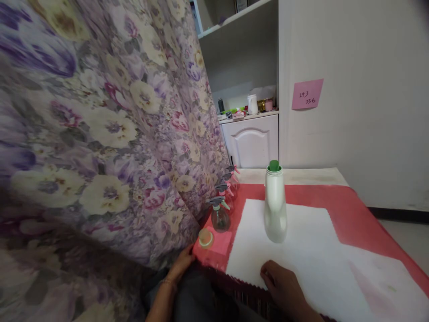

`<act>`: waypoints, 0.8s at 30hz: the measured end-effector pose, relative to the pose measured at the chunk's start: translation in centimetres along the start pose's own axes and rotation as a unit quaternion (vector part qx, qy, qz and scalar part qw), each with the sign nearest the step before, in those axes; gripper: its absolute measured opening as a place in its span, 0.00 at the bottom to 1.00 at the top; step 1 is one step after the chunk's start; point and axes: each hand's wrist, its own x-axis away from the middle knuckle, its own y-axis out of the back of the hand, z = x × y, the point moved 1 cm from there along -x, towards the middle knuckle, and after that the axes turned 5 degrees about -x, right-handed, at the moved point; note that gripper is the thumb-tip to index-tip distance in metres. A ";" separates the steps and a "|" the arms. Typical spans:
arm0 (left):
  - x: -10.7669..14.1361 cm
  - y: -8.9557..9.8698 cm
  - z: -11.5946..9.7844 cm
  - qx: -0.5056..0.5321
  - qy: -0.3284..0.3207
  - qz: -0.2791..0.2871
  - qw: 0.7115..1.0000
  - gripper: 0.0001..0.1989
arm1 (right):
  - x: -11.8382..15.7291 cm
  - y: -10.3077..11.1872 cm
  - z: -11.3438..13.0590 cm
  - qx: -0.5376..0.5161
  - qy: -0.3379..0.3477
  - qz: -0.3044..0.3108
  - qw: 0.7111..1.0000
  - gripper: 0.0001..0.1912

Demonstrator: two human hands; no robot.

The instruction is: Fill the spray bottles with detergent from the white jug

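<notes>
My left hand (185,260) is at the near left corner of the table, against its edge, and its fingers are mostly hidden. On the white cloth at the table's front edge rests my right hand (280,281), fingers loosely curled with nothing seen in them. Beyond it stands an upright, pale green-white bottle (275,210), uncapped, with a green spout showing at its mouth. A small translucent cap (205,238) sits on a pink paper (221,243) nearest my left hand. Behind the cap is a clear spray bottle (220,220) with a grey and green trigger head.
Several more spray bottles (231,188) with pink triggers line the table's left side, close to a floral curtain (134,134). A red cover (311,197) lies under the white cloth (301,255). A cabinet (251,143) holding small items and a wall (351,134) stand behind.
</notes>
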 end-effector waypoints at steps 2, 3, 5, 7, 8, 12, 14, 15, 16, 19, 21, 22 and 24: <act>0.5 0.6 -0.3 -0.037 -0.021 0.009 0.999 0.33 | 0.0 0.0 0.0 0.000 0.001 -0.001 1.000 0.08; 0.6 0.8 -0.5 -0.057 -0.032 0.011 0.998 0.35 | 0.0 0.1 0.1 0.000 0.000 -0.001 1.000 0.08; 0.7 1.1 -0.7 -0.096 -0.048 0.014 0.994 0.38 | 0.0 0.1 0.2 0.002 -0.002 -0.001 1.000 0.09; 0.5 1.2 -0.9 -0.136 -0.061 0.014 0.989 0.38 | 0.0 0.2 0.3 0.003 -0.002 0.000 1.000 0.08; 0.3 1.3 -0.9 -0.156 -0.065 0.011 0.986 0.37 | 0.1 0.2 0.4 0.003 -0.003 0.001 1.000 0.08; -0.5 1.3 -1.1 -0.220 -0.074 -0.007 0.973 0.32 | 0.1 0.3 0.4 0.003 -0.004 0.003 1.000 0.09; -0.8 1.2 -1.0 -0.240 -0.077 -0.013 0.968 0.28 | 0.0 0.3 0.3 -0.003 -0.007 0.004 1.000 0.08; -0.9 1.2 -1.0 -0.246 -0.078 -0.015 0.966 0.26 | 0.0 0.3 0.4 -0.005 -0.009 0.005 1.000 0.08; -1.0 1.2 -1.0 -0.251 -0.079 -0.016 0.965 0.24 | 0.0 0.3 0.4 -0.006 -0.011 0.005 1.000 0.08; -1.2 1.2 -0.7 -0.253 -0.077 -0.008 0.964 0.17 | 0.0 0.4 0.5 0.002 -0.014 0.005 1.000 0.08; -1.4 1.2 -0.4 -0.248 -0.069 0.011 0.966 0.10 | -0.1 0.4 0.5 0.005 -0.016 0.008 1.000 0.09; -1.6 1.3 -0.2 -0.245 -0.063 0.022 0.967 0.06 | -0.1 0.4 0.5 0.006 -0.017 0.009 1.000 0.09; -1.9 1.5 0.2 -0.237 -0.047 0.046 0.969 0.06 | -0.1 0.4 0.5 0.008 -0.018 0.011 1.000 0.09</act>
